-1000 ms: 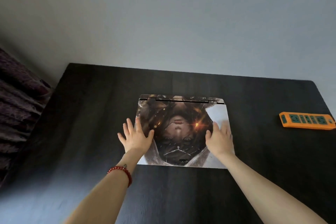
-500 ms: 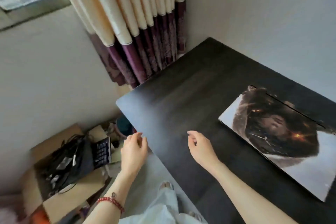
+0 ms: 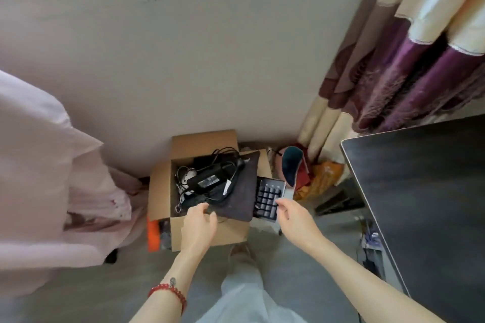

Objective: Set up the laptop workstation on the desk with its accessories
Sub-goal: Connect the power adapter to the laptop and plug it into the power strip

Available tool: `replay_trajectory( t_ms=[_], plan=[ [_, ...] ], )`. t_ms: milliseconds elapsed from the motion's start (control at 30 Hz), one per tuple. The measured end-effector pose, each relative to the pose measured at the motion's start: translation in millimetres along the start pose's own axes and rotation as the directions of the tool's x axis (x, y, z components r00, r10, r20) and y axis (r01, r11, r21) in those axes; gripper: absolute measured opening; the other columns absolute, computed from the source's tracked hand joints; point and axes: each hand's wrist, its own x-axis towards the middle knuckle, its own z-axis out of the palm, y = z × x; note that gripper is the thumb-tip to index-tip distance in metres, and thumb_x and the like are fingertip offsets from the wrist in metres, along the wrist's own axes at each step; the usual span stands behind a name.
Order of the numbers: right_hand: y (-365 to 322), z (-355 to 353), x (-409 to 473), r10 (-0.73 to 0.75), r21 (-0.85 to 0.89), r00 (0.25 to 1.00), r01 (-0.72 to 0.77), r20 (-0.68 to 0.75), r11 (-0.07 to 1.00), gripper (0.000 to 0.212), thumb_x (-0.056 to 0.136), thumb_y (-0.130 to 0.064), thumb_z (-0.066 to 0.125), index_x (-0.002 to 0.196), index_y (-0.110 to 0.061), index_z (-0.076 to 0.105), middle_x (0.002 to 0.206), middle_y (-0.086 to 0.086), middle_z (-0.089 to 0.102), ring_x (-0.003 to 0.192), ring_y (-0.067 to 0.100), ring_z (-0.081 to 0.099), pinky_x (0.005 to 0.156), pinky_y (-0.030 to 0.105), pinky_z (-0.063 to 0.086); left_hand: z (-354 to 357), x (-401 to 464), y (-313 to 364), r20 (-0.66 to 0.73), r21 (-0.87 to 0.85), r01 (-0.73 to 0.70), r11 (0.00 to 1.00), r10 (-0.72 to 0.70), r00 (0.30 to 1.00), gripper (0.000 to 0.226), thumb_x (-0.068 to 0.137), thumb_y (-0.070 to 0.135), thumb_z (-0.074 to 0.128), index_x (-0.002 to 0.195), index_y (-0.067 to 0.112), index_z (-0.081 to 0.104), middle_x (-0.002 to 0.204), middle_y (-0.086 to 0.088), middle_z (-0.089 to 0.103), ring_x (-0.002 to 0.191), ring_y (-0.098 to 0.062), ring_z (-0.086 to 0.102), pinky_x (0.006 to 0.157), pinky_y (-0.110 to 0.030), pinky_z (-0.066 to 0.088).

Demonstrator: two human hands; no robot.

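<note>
Head view, looking down at an open cardboard box (image 3: pixel 210 233) on the floor, against the wall. Inside the box: a black power adapter (image 3: pixel 210 179) with tangled black cables (image 3: pixel 231 165), lying on a dark pad (image 3: pixel 240 191) that leans over the right edge of the box. Just right of the box, a dark keyboard (image 3: pixel 267 198) standing on end, keys facing the camera, touching the pad.

Left hand (image 3: pixel 198 228) over the near wall of the box, fingers (image 3: pixel 202 208) loosely curled at the near edge of the pad, thumb apart; cannot tell if already touching the pad, nothing clearly grasped. Red bead bracelet (image 3: pixel 170 294) on the left wrist. Right hand (image 3: pixel 295 220) at the lower right corner of the keyboard, fingertips pinching or touching its edge; a firm grasp is not clear.

Right of the box, the dark surface (image 3: pixel 420 204), only its corner in view. Behind it, a cream and purple curtain (image 3: pixel 409 60). Between box and surface, colourful clutter (image 3: pixel 312 178) on the floor. Left of the box, pale pink cloth (image 3: pixel 47 165). Laptop not in view.
</note>
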Motion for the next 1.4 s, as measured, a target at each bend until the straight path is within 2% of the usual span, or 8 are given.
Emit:
replay_trajectory(
  t_ms=[133,400,500,600,700,867,1067,1400],
  plan=[
    [-34,42,85,0.042,-0.058,0.998,-0.039,0.056,0.998,0.04,0.097,-0.019,0.035,0.137,-0.016,0.039,0.135,0.005,0.051,0.117,0.017,0.052,0.098,0.03,0.042,-6,100,-19,0.111,0.164,-0.069,0.984,0.051,0.993,0.055,0.09,0.032,0.051,0.138,0.012,0.035,0.143,-0.009,0.038,0.13,-0.028,0.034,0.105,-0.041,0.034],
    [-25,80,196,0.074,-0.088,0.991,-0.085,-0.115,0.993,0.043,0.096,-0.015,0.039,0.138,-0.015,0.035,0.137,0.005,0.045,0.126,0.018,0.042,0.102,0.03,0.036,78,221,6,0.303,0.429,-0.297,0.853,0.173,0.937,0.11,0.066,0.081,0.045,0.147,0.019,0.004,0.157,-0.005,-0.003,0.143,-0.027,-0.008,0.111,-0.057,-0.002],
    [-9,85,213,0.086,-0.101,0.988,-0.1,-0.131,0.99,0.043,0.096,-0.014,0.038,0.139,-0.015,0.034,0.14,0.004,0.042,0.128,0.017,0.039,0.102,0.026,0.033,112,238,10,0.3,0.561,-0.344,0.753,0.202,0.932,0.107,0.066,0.073,0.056,0.145,0.014,0.015,0.156,-0.014,-0.003,0.142,-0.034,-0.005,0.109,-0.06,-0.006],
    [6,86,218,0.099,-0.093,0.985,-0.114,-0.144,0.989,0.043,0.096,-0.012,0.038,0.138,-0.014,0.035,0.14,0.004,0.042,0.128,0.016,0.04,0.099,0.018,0.028,126,249,12,0.295,0.571,-0.325,0.754,0.18,0.938,0.08,0.071,0.057,0.065,0.133,0.018,0.032,0.148,-0.019,0.02,0.133,-0.04,0.023,0.111,-0.055,0.011],
    [12,82,213,0.108,-0.082,0.984,-0.121,-0.139,0.989,0.042,0.095,-0.011,0.037,0.137,-0.014,0.038,0.139,0.004,0.044,0.128,0.016,0.04,0.097,0.016,0.026,119,262,13,0.301,0.516,-0.377,0.769,0.25,0.92,0.048,0.078,0.04,0.063,0.115,0.016,0.044,0.115,-0.016,0.051,0.104,-0.035,0.05,0.091,-0.043,0.038],
    [-3,65,201,0.088,-0.029,0.986,-0.093,-0.145,0.995,0.043,0.095,-0.01,0.036,0.137,-0.017,0.037,0.139,0.002,0.044,0.127,0.015,0.041,0.101,0.021,0.03,71,258,3,0.289,0.243,-0.478,0.844,0.408,0.866,0.026,0.08,0.023,0.063,0.091,0.013,0.041,0.087,-0.007,0.052,0.08,-0.028,0.053,0.06,-0.033,0.037],
    [-52,39,182,-0.017,0.064,0.989,0.026,-0.146,0.998,0.042,0.096,-0.013,0.037,0.137,-0.022,0.036,0.131,-0.005,0.048,0.116,0.008,0.047,0.098,0.021,0.037,-15,208,4,0.267,0.131,-0.494,0.86,0.449,0.853,0.027,0.083,0.018,0.064,0.084,0.018,0.037,0.07,0.01,0.04,0.067,-0.015,0.043,0.058,-0.026,0.031],
    [-126,-50,124,-0.173,0.207,0.961,0.219,-0.216,0.954,0.04,0.096,-0.011,0.039,0.135,-0.023,0.039,0.12,-0.009,0.052,0.107,0.001,0.051,0.079,0.0,0.039,-154,151,94,0.079,-0.271,-0.429,0.862,0.464,0.882,0.025,0.086,0.003,0.056,0.074,0.02,0.041,0.062,0.002,0.048,0.051,-0.006,0.036,0.053,-0.014,0.033]
  ],
)
